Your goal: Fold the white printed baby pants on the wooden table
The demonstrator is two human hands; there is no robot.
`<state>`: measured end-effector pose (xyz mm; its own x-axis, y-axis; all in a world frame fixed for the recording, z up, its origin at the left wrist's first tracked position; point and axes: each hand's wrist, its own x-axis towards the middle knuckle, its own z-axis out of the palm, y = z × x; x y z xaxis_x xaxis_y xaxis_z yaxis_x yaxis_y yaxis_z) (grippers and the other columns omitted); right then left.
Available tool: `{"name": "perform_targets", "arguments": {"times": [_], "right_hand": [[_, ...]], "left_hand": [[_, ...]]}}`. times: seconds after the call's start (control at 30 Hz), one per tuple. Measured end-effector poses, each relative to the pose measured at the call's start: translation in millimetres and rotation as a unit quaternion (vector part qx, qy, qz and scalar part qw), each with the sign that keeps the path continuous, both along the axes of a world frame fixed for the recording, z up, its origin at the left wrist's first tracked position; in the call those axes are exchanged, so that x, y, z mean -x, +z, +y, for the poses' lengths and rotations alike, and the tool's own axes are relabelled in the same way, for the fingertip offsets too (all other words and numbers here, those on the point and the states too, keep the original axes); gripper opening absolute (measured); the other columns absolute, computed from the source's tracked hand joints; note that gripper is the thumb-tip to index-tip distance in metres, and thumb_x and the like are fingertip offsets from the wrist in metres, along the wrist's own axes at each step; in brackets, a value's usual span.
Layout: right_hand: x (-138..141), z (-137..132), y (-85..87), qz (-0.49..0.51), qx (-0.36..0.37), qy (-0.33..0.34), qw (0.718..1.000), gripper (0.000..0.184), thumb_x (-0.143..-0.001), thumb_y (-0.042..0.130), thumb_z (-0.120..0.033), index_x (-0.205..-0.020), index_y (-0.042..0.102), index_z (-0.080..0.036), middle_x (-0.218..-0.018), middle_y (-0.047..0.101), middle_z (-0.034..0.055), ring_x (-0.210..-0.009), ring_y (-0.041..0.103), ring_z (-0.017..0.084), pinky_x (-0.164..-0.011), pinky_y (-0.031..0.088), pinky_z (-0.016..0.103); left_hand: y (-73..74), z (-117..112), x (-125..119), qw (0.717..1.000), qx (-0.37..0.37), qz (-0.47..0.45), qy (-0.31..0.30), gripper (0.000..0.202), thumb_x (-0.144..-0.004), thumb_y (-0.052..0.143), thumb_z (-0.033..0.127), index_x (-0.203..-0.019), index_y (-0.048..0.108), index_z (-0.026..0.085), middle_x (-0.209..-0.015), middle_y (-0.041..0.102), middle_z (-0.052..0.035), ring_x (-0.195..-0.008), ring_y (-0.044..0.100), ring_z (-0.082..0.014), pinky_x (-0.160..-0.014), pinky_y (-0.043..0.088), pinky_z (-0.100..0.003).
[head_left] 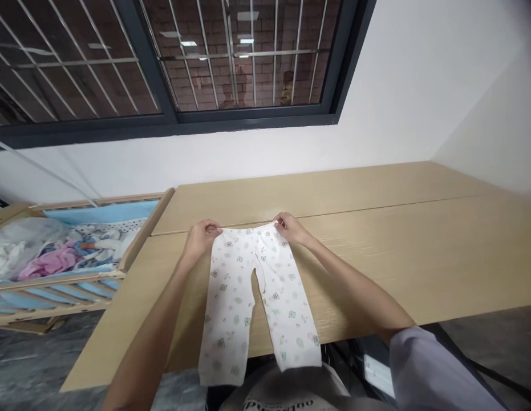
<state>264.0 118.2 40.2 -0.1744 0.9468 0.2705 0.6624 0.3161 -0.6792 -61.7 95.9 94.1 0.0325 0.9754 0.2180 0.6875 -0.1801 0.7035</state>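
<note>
Left hand (202, 237) and right hand (291, 227) are pinching the pants' (252, 291) waist corners; legs are hanging over the table's (419, 251) near edge.

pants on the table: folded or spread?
Spread flat: the pants lie unfolded, both legs apart, left hand and right hand pinching the waistband corners.

Light wood bench (376, 251), pale grain, with a seam running left to right across the top near the far side. It stands against a white wall, and its near edge overhangs a dark floor. One item lies directly on it: small white printed pants (252, 297), spread flat, waistband at the seam, legs pointing to the near edge and hanging slightly over it. Both hands rest on the bench at the waistband corners, left hand (201, 237) and right hand (293, 228), fingers pinching the fabric.
</note>
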Motion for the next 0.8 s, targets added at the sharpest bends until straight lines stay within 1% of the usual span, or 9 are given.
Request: {"name": "perform_targets", "arguments": {"times": [0.1, 0.2, 0.27, 0.33, 0.4, 0.5, 0.67, 0.73, 0.8], "right_hand": [[-1, 24, -19.8, -0.012, 0.008, -0.017, 1.000, 0.017, -0.091, 0.050, -0.015, -0.100, 0.065, -0.015, -0.097, 0.065, 0.0082, -0.093, 0.059, 0.018, -0.084, 0.046, 0.028], [0, 44, -35.3, -0.023, 0.021, -0.035, 0.999, 0.018, -0.091, 0.051, -0.013, -0.101, 0.066, -0.015, -0.098, 0.066, 0.0081, -0.091, 0.059, 0.017, -0.082, 0.045, 0.026], [0, 54, -44.2, -0.031, 0.032, -0.046, 0.998, 0.019, -0.091, 0.051, -0.013, -0.102, 0.066, -0.015, -0.098, 0.067, 0.0076, -0.089, 0.060, 0.017, -0.080, 0.044, 0.025], [2, 63, -52.0, -0.039, 0.041, -0.057, 0.997, 0.018, -0.091, 0.052, -0.013, -0.102, 0.066, -0.016, -0.098, 0.068, 0.0072, -0.089, 0.060, 0.017, -0.080, 0.043, 0.025], [3, 70, -59.0, -0.046, 0.047, -0.068, 0.996, 0.018, -0.090, 0.054, -0.012, -0.102, 0.067, -0.017, -0.100, 0.068, 0.0074, -0.091, 0.060, 0.017, -0.081, 0.043, 0.026], [4, 76, -68.4, -0.054, 0.054, -0.084, 0.993, 0.018, -0.089, 0.057, -0.013, -0.103, 0.066, -0.018, -0.104, 0.068, 0.0076, -0.095, 0.059, 0.019, -0.084, 0.041, 0.028], [2, 80, -80.7, -0.056, 0.071, -0.104, 0.990, 0.020, -0.088, 0.058, -0.013, -0.107, 0.062, -0.019, -0.102, 0.068, 0.0057, -0.096, 0.059, 0.018, -0.084, 0.039, 0.028], [2, 82, -83.6, -0.055, 0.078, -0.107, 0.990, 0.018, -0.088, 0.058, -0.014, -0.105, 0.062, -0.019, -0.101, 0.068, 0.0047, -0.093, 0.059, 0.017, -0.082, 0.039, 0.027], [1, 83, -84.7, -0.053, 0.083, -0.106, 0.990, 0.016, -0.088, 0.058, -0.014, -0.103, 0.062, -0.019, -0.100, 0.068, 0.0038, -0.091, 0.059, 0.016, -0.080, 0.039, 0.026]], "left_hand": [[-21.4, 26, -8, 0.999, 0.023, 0.022, 0.009, 0.012, -0.082, 0.069, 0.027, -0.088, 0.070, 0.018, -0.084, 0.076, -0.0036, -0.081, 0.071, -0.0183, -0.074, 0.054, -0.026], [-36.9, 45, -16, 0.997, 0.043, 0.062, 0.029, 0.009, -0.087, 0.067, 0.024, -0.093, 0.069, 0.017, -0.091, 0.075, -0.0047, -0.089, 0.070, -0.0188, -0.083, 0.054, -0.030], [-45.3, 56, -21, 0.993, 0.059, 0.091, 0.038, 0.016, -0.092, 0.066, 0.030, -0.101, 0.068, 0.016, -0.102, 0.072, -0.0059, -0.096, 0.068, -0.0197, -0.089, 0.055, -0.036], [-53.4, 66, -24, 0.989, 0.077, 0.117, 0.045, 0.026, -0.095, 0.064, 0.036, -0.112, 0.065, 0.016, -0.114, 0.068, -0.0075, -0.102, 0.066, -0.0210, -0.091, 0.056, -0.043], [-61.0, 74, -27, 0.984, 0.093, 0.140, 0.052, 0.033, -0.095, 0.063, 0.039, -0.120, 0.062, 0.017, -0.123, 0.064, -0.0088, -0.106, 0.065, -0.0224, -0.091, 0.056, -0.045], [-70.2, 83, -29, 0.978, 0.113, 0.167, 0.063, 0.035, -0.095, 0.063, 0.038, -0.124, 0.060, 0.018, -0.126, 0.062, -0.0095, -0.108, 0.064, -0.0233, -0.091, 0.057, -0.045], [-75.8, 84, -32, 0.969, 0.135, 0.195, 0.073, 0.035, -0.095, 0.063, 0.038, -0.124, 0.060, 0.019, -0.126, 0.062, -0.0094, -0.108, 0.064, -0.0233, -0.091, 0.057, -0.045], [-72.6, 82, -34, 0.966, 0.141, 0.202, 0.077, 0.036, -0.095, 0.064, 0.038, -0.124, 0.060, 0.018, -0.126, 0.063, -0.0094, -0.108, 0.064, -0.0234, -0.091, 0.057, -0.045], [-65.1, 77, -37, 0.964, 0.144, 0.208, 0.083, 0.036, -0.095, 0.064, 0.039, -0.124, 0.061, 0.018, -0.125, 0.063, -0.0088, -0.107, 0.064, -0.0231, -0.091, 0.057, -0.045]]}}
